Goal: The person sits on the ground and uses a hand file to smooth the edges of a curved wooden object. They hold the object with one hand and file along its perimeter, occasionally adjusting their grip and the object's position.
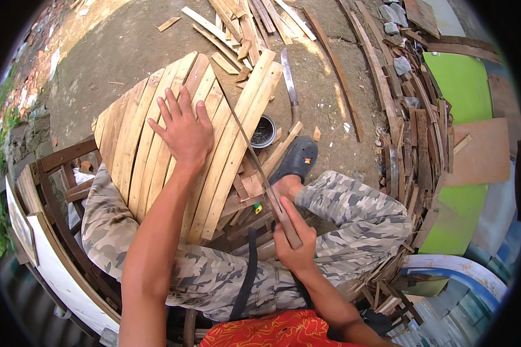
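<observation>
A panel of pale wooden slats (134,136) with rounded, stepped ends lies across my left thigh. My left hand (182,130) rests flat on its upper face, fingers spread. In my right hand (296,240) is the wooden handle of a handsaw (259,165), the fingers wrapped round it and the index finger stretched forward. Its long, narrow blade crosses the panel's right-hand slats diagonally, seen nearly edge-on; its teeth cannot be made out. Just right of the blade, a round tub of nails (263,132) sits on the ground, partly behind the slats.
A machete (289,78) lies on the concrete beyond the tub. Loose wood strips (231,32) are scattered at the far side. Stacked scrap wood (422,144) lines the right, beside a green board (460,87). My right foot wears a dark clog (295,159). A yellow-green object (257,208) lies below the panel.
</observation>
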Available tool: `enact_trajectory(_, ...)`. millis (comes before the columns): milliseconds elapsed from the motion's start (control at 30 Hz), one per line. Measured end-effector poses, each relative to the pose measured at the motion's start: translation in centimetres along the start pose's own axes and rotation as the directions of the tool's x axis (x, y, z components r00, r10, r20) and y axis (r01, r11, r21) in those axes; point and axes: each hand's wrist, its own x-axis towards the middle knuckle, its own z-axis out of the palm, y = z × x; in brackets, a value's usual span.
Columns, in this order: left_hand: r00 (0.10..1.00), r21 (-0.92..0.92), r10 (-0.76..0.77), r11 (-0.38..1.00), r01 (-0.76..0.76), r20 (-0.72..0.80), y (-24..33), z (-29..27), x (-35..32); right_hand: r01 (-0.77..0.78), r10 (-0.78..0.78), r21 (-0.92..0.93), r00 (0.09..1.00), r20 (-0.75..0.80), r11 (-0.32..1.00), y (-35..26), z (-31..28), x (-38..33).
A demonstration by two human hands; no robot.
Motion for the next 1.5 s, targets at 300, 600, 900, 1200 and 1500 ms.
enact_trajectory(300, 0.999, -0.015, -0.024, 1.000, 0.024, 0.027, 0.3, -0.6, -0.2, -0.197, 0.194, 0.075, 0.980, 0.050, 0.978, 2.5, 1.3, -0.4)
enact_trajectory(600, 1.000, -0.080, -0.025, 0.996, 0.024, -0.018, 0.5, -0.5, -0.1, -0.123, 0.117, 0.124, 0.991, 0.058, 0.985, 1.3, 5.1, 8.2)
enact_trajectory(900, 0.998, -0.054, -0.015, 0.998, 0.012, -0.067, 0.5, 0.2, -0.1, -0.045, 0.051, -0.100, 0.997, 0.064, 0.994, 1.8, -2.2, -7.6)
enact_trajectory(1200, 0.998, -0.071, -0.027, 0.997, 0.031, 0.058, 0.3, -1.3, 0.2, -0.009, 0.006, 0.075, 0.999, 0.036, 0.997, 4.8, 8.1, 13.0)
enact_trajectory(1500, 0.998, -0.094, -0.047, 0.994, 0.049, 0.029, 0.6, -0.5, -0.1, -0.087, 0.104, -0.123, 0.985, 0.137, 0.989, -4.2, -3.9, -5.5)
